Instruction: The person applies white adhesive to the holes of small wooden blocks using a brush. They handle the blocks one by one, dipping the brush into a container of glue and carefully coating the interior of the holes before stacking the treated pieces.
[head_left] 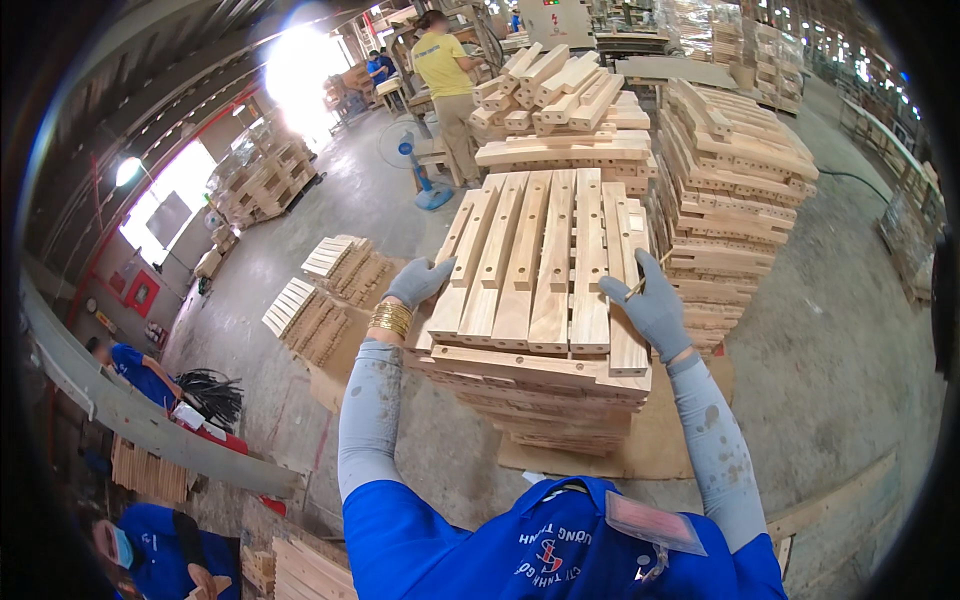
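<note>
Both hands on top layer of stacked wooden slats [535, 265]

Left hand [418, 281] spread on left edge, right hand [652, 305] spread on right edge, pinching thin stick; slats' long axis pointing away from body.

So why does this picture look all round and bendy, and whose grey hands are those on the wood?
The picture comes from a small camera worn on a person's head, looking down at their own arms. Its lens sees very wide, so straight edges curve near the rim.

The hands belong to that person, who wears grey gloves, grey sleeves and a blue shirt. The left hand rests on the left edge of a tall stack of wooden pieces, with gold bangles on the wrist. The right hand lies on the stack's right side and seems to pinch something thin, perhaps a pencil; I cannot tell for sure.

The stack stands on a flat board on the concrete floor. More stacks of wood stand behind, and other people work nearby, such as one in a yellow shirt.
</note>
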